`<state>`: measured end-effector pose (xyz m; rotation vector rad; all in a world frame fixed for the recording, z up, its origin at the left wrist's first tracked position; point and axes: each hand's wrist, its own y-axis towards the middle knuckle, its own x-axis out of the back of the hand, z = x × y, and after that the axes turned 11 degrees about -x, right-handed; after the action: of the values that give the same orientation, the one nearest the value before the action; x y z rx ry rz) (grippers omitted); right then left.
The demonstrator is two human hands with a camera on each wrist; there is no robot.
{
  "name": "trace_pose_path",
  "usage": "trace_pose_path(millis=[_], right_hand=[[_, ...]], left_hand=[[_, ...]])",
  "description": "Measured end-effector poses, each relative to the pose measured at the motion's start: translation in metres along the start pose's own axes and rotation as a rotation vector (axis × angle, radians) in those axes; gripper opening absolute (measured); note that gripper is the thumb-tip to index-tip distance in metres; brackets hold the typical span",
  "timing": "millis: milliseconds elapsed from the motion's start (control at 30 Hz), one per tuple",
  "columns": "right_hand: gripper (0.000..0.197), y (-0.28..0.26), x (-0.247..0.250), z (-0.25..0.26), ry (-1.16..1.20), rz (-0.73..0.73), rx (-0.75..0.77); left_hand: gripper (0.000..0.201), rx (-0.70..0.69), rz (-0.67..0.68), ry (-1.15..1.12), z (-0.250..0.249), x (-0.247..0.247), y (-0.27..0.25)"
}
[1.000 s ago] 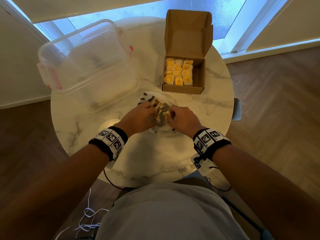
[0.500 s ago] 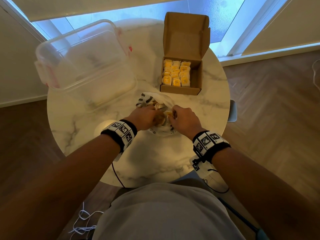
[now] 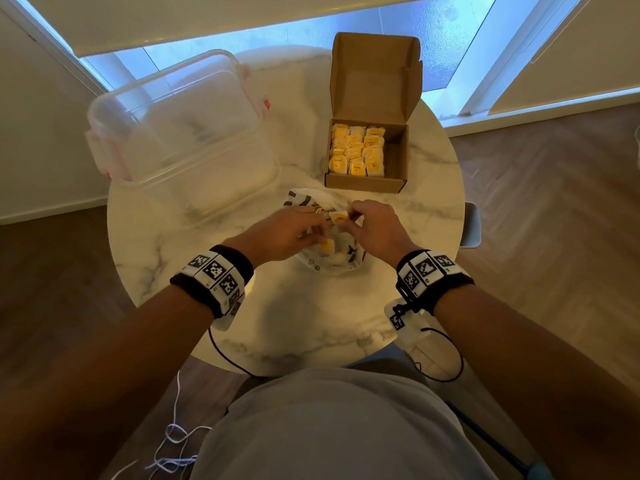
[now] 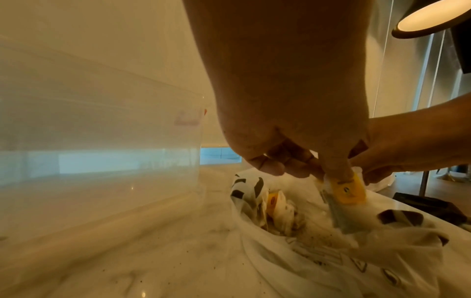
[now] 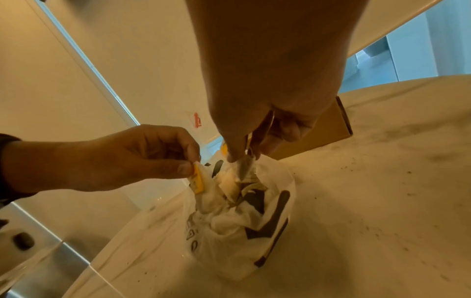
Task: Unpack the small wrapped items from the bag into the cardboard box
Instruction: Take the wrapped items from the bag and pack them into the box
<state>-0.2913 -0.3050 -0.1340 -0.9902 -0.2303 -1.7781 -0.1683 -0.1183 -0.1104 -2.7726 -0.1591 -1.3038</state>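
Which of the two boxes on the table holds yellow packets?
The cardboard box, lid flap raised, with rows of yellow packets inside; the clear plastic tub shows none.

both hands are now lifting out of the bag (image 3: 332, 261), left hand (image 3: 280, 233) and right hand (image 3: 374, 226) each pinching a yellow packet (image 4: 348, 191)

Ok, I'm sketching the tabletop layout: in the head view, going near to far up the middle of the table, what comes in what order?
Bare table edge → plastic bag with both hands over it → cardboard box of yellow wrapped items → box's upright lid.
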Motion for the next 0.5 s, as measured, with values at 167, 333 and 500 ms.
trace_pose_path(millis=[167,333,500], right_hand=[[0.012,-0.001,0.007,0.012,0.029,0.073,0.109],[0.01,-0.006,0.014,0.02,0.09,0.141,0.146],[0.019,-0.01,0.016,0.024,0.12,0.204,0.118]], left_hand=[[0.014,0.059,-0.145,-0.089,-0.006,0.005,-0.002],[0.025,0.145,-0.214,-0.11,-0.011,0.007,-0.002],[0.016,0.144,-0.268,-0.07,-0.014,0.007,-0.004]])
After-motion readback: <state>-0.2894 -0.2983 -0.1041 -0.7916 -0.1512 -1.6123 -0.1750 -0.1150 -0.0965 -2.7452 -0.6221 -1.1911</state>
